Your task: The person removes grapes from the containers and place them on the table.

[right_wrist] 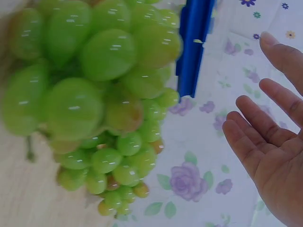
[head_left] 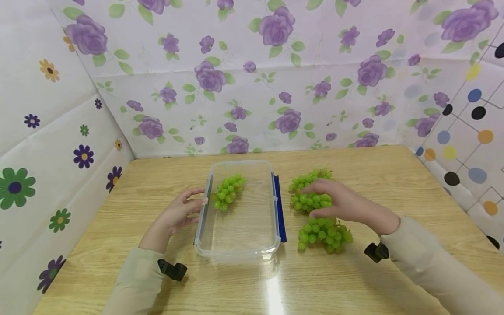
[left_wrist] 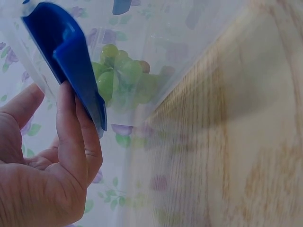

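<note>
A clear plastic container [head_left: 252, 253] with blue side latches stands on the table, and one bunch of green grapes [head_left: 228, 192] lies inside it at the left. My left hand [head_left: 179, 214] is at the container's left side, its fingers touching the hanging blue latch [left_wrist: 78, 61] from outside. To the right of the container lie more green grapes: a far bunch [head_left: 305, 180], a middle bunch [head_left: 311, 202] and a near bunch [head_left: 324, 234]. My right hand [head_left: 340, 201] hovers over these with fingers spread and nothing held; in the right wrist view the grapes [right_wrist: 109, 54] are apart from it.
The wooden table [head_left: 378, 175] carries the container and grapes. A floral sheet [head_left: 252, 87] rises behind the table's far edge, with patterned sheets at both sides. The container's right blue latch [head_left: 279, 210] hangs open, between the container and the loose bunches.
</note>
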{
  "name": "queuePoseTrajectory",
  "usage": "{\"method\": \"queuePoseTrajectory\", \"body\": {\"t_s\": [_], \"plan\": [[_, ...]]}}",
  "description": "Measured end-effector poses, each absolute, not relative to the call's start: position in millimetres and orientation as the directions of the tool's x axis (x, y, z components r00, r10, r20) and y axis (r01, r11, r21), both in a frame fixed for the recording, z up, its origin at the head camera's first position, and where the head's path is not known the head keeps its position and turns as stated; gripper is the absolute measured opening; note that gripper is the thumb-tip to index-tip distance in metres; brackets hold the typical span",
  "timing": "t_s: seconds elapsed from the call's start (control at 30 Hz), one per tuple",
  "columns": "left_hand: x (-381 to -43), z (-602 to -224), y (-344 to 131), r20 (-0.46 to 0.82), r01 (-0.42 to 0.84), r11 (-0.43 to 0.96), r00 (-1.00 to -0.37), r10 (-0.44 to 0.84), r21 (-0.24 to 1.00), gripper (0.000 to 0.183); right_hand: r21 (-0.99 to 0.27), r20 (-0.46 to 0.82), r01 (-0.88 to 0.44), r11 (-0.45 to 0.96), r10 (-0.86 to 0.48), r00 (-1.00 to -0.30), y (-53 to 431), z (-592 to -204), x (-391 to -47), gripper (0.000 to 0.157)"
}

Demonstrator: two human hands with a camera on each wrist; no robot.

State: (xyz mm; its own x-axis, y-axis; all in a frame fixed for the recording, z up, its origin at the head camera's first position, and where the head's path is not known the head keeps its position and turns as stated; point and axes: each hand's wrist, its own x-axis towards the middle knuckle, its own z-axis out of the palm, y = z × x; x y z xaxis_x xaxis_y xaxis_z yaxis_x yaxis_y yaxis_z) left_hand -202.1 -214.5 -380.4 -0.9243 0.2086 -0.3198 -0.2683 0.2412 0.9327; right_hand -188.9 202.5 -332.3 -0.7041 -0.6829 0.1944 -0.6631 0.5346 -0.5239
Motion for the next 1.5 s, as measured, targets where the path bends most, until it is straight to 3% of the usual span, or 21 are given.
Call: {"method": "queuePoseTrajectory", "body": {"t_s": [0.27,0.87,1.3,1.5], "plan": [[-203.8,-379.4,-214.8,-0.31,-0.256,0.242,-0.925,0.22,0.936,0.064,-0.471,0.248,-0.707,0.528,-0.689,-0.681,192.9,-318.9,-196.1,0.047],[-201.9,-379.1,-215.2,-0.296,-0.241,0.243,-0.928,0.226,0.94,0.065,-0.434,0.227,-0.724,0.536,-0.713,-0.664,168.3,-308.2,-209.2,0.048],[-202.5,-379.9,-215.2,-0.303,-0.25,0.236,-0.926,0.224,0.939,0.063,-0.394,0.283,-0.804,0.444,-0.774,-0.566,149.3,-306.1,-217.5,0.052],[-203.1,-381.4,-215.8,-0.31,-0.258,0.241,-0.926,0.215,0.936,0.063,-0.377,0.268,-0.809,0.451,-0.783,-0.561,138.1,-307.1,-220.8,0.053]]}}
